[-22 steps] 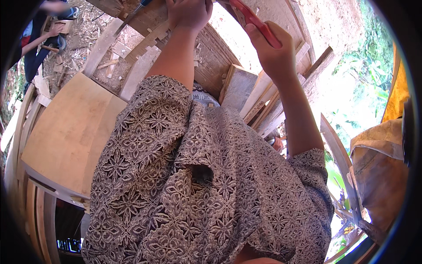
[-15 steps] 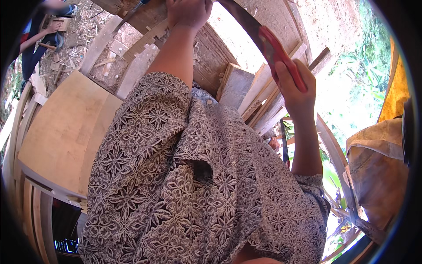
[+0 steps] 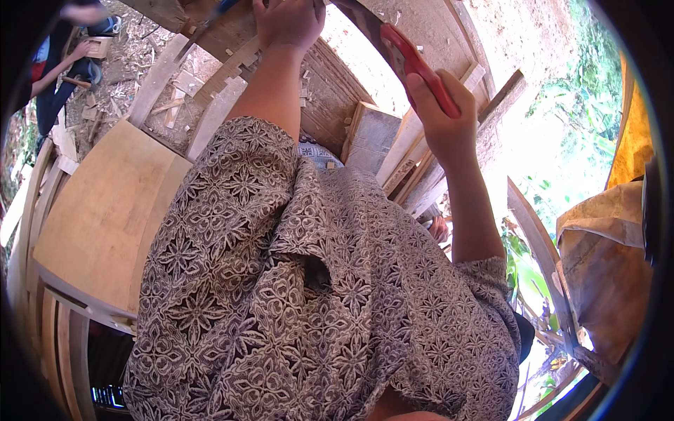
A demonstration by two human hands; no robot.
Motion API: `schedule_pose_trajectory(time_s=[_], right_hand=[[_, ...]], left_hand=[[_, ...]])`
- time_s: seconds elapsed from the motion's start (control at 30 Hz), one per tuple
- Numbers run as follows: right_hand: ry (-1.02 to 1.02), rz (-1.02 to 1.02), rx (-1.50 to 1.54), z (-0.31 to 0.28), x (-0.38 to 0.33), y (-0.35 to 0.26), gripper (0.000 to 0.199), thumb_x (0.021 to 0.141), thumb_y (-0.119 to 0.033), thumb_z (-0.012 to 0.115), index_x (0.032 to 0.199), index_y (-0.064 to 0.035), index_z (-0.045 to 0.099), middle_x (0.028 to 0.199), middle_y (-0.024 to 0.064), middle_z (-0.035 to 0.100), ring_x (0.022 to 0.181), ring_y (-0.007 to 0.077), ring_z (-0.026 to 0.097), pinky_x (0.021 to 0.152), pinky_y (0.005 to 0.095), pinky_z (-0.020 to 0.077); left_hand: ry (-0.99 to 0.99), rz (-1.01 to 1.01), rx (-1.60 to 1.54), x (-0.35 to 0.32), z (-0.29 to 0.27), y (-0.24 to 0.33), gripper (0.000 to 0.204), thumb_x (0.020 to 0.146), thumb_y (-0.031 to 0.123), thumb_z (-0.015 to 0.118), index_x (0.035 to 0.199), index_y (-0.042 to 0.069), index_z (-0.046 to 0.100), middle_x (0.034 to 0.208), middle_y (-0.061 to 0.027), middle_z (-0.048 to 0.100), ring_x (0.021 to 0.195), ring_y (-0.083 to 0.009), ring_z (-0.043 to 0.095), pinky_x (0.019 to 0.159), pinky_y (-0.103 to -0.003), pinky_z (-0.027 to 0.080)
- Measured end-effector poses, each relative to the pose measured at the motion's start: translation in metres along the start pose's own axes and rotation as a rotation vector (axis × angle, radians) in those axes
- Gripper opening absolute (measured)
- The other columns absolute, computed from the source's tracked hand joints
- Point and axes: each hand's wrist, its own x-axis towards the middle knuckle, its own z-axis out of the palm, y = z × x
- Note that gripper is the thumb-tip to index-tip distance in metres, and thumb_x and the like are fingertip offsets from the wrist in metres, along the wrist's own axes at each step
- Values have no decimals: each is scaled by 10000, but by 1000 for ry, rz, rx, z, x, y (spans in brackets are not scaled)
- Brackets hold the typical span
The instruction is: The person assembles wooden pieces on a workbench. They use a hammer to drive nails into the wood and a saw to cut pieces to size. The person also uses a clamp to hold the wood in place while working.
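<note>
My right hand (image 3: 448,116) is closed round the red handle of a handsaw (image 3: 421,70). Its dark blade runs up and left past the upper edge, so the far end is hidden. At the top middle, my left hand (image 3: 289,27) bears down over the wooden workbench (image 3: 333,77), near the blade. Its fingers are bent and partly cut off by the picture edge. What they grip is out of sight. A blue-handled tool with a thin metal shaft (image 3: 203,31) lies to the left of that hand.
A pale wooden panel (image 3: 105,210) on a frame stands at my left. Boards (image 3: 414,151) lean beside the bench, with small offcuts (image 3: 186,84) scattered on the ground. At the upper left another person's hand (image 3: 83,50) holds a wood block. A brown cloth (image 3: 597,245) hangs at right.
My right hand and the saw have moved left and slightly upward. My left hand has shifted a little left in the picture, along with the surroundings nearby.
</note>
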Motion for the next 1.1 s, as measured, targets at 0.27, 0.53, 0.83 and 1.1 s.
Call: schedule_pose_trajectory(time_s=[0.27,0.53,0.83,1.1], right_hand=[[-20,58,-80,-48,-57,-18,268,954,-261,721,865,-16,660,660,2,531,630,79,496,577,283,386],[6,97,-17,-45,-58,-31,246,957,-241,727,855,-26,669,637,-20,501,618,76,480,571,279,378],[50,66,-106,-64,-87,13,343,952,-266,740,763,-35,572,627,8,484,599,102,448,557,308,360],[-103,57,-41,-61,-96,29,214,936,-232,754,899,-40,666,667,5,518,625,94,493,581,300,383]], left_hand=[[-68,-11,10,-6,-6,4,382,983,354,542,770,101,734,839,-98,748,1065,-317,636,1124,-576,337],[-46,-19,76,-4,5,-9,384,976,346,530,785,93,746,872,-123,750,1083,-319,639,1117,-563,335],[-105,-14,151,-3,-2,-11,399,984,339,509,781,96,752,874,-119,745,1070,-315,636,1079,-551,361],[17,35,156,-9,12,-19,424,997,326,484,745,91,732,829,-125,724,1029,-318,634,1068,-549,364]])
